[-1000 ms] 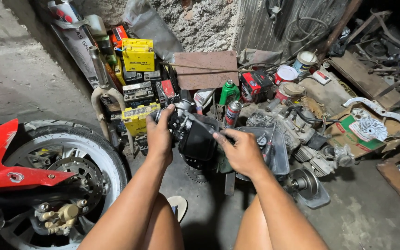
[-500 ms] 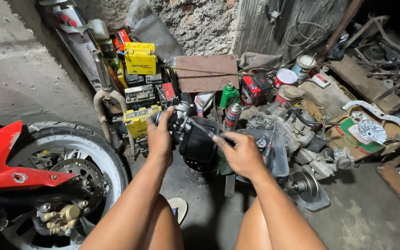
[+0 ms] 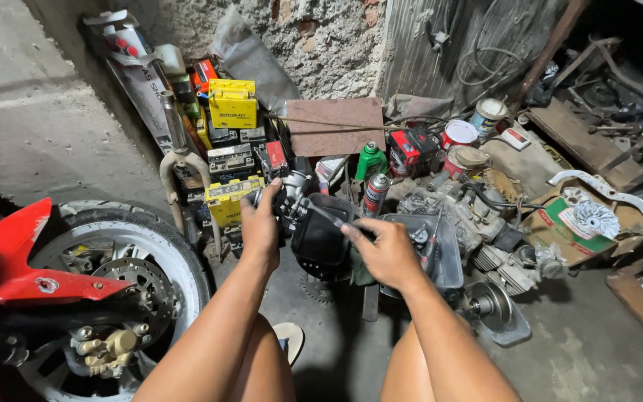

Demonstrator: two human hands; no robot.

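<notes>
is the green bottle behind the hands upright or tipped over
Upright: the green bottle stands on its base with its dark cap on top, beside the spray can.

Rough stone wall (image 3: 314, 45), grey concrete floor (image 3: 31, 126), dim light.

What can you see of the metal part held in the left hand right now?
The metal part is a small grey, grimy cast piece, seemingly a carburetor, with a rounded body and dark fittings. The left hand wraps its near side, holding it up above the floor in front of a black plastic tub. The right hand points a thin tool at its right side; the tip seems to touch it. Its underside is hidden.
</notes>
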